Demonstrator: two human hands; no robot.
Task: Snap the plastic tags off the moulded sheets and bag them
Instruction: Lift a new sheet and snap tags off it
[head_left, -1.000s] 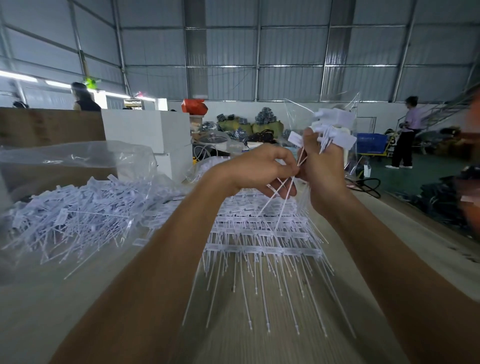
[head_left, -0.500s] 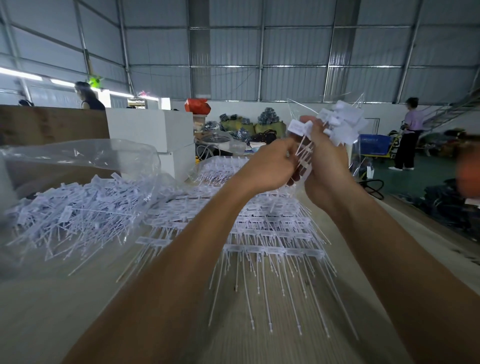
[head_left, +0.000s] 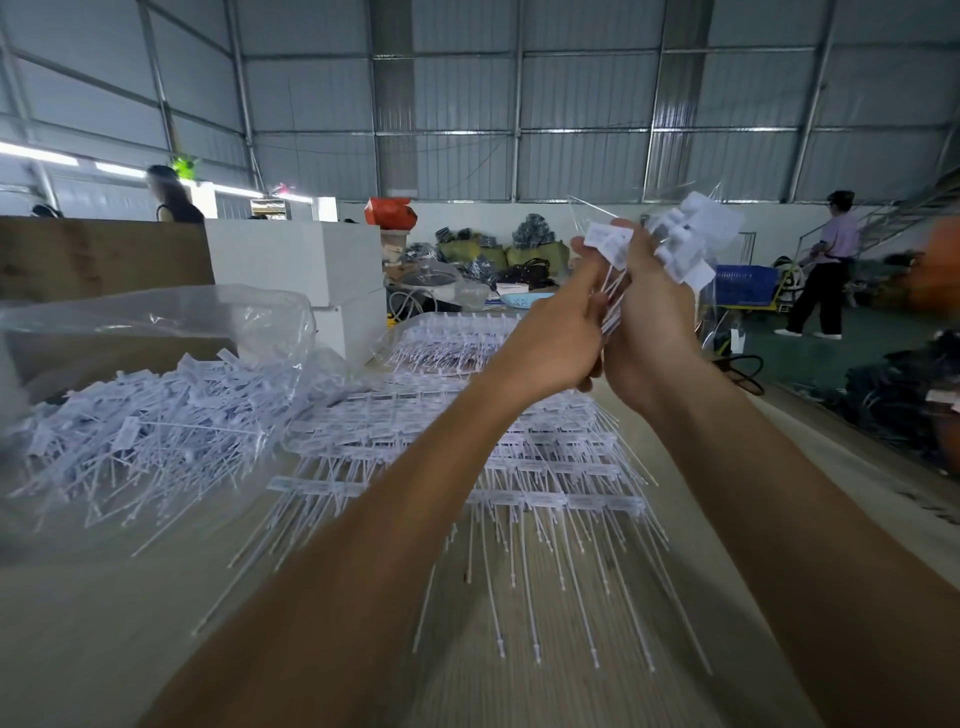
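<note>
Gathering snapped white plastic tags (head_left: 670, 244) upper right of centre: our right hand (head_left: 649, 332) grips the bundle, our left hand (head_left: 558, 338) pinches its stems. Next, we judge, comes dropping them into the clear plastic bag (head_left: 171, 332) at left; moulded sheets (head_left: 545, 467) wait at centre.

Corrugated metal walls (head_left: 582, 88), white cabinet (head_left: 296, 260), wooden table (head_left: 78, 623).

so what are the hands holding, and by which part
Both hands grip one bundle of plastic tags by the thin tails: right hand around them, left hand pinching beside it.
</note>
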